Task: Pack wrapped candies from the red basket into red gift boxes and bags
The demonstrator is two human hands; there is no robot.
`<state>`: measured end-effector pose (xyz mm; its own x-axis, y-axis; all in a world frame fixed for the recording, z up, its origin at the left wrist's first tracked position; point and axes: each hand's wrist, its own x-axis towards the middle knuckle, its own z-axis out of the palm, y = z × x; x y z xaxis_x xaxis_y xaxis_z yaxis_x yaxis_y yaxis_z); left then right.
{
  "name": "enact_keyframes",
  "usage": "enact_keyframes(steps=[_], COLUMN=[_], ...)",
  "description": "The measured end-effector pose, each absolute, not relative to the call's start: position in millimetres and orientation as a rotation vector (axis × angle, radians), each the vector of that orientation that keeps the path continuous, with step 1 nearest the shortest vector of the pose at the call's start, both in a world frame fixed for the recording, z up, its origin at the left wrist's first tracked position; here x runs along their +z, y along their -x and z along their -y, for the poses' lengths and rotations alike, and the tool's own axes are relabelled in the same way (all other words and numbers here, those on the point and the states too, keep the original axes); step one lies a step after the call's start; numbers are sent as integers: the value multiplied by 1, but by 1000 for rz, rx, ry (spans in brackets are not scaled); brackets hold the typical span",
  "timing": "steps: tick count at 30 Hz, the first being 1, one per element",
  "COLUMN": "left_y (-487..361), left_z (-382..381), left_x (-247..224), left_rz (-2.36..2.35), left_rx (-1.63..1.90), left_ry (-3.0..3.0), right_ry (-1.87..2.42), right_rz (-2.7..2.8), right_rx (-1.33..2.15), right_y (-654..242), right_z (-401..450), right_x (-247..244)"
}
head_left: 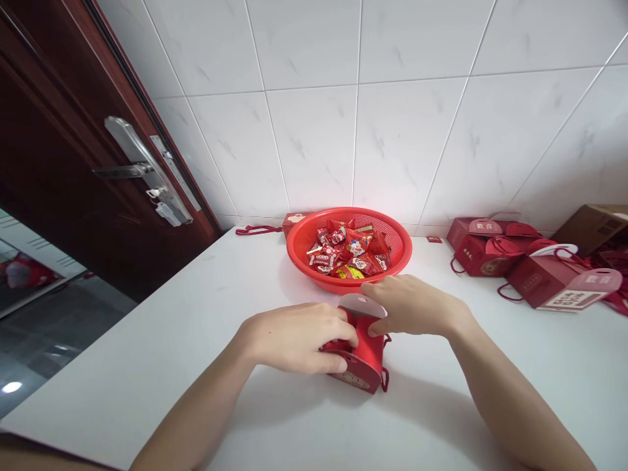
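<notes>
A small red gift box [370, 353] with dark red cords stands on the white table [196, 353], its rounded flaps raised. My left hand [304, 337] is on the box's left side, fingers curled over its edge and closed on it. From the right, my right hand [409, 304] grips the box near its back flap, thumb on the red inner part. Just behind is a red plastic basket [300, 245] holding several wrapped candies [358, 243]. What lies inside the box is mostly hidden by my fingers.
Several red gift boxes [534, 278] with cords stand at the right, beside a brown cardboard box [589, 229]. Another red box [293, 222] sits behind the basket, near a red ribbon [258, 229]. A tiled wall borders the table's back; a dark door [63, 144] is at left.
</notes>
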<state>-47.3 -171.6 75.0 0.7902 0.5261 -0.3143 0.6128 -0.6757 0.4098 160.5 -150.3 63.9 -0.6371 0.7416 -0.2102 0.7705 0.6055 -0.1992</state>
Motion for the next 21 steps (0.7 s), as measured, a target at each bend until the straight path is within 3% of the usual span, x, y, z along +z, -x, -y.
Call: enact_keyframes(steps=[7,14,21], left_y=[45,42,40], left_z=[166,166,154], left_x=[70,63,57], left_rz=[-1133,-1421,-1083], left_rx=[-231,-227,-155], left_ry=[-2400,-2296,-2273], right_ry=[-1275,-1022,-928], right_rz=[-2774,-2793,-2721], right_rx=[-367,-584,-722], right_y=[-159,-162,-166], right_z=[151,154,154], right_x=[61,64,67])
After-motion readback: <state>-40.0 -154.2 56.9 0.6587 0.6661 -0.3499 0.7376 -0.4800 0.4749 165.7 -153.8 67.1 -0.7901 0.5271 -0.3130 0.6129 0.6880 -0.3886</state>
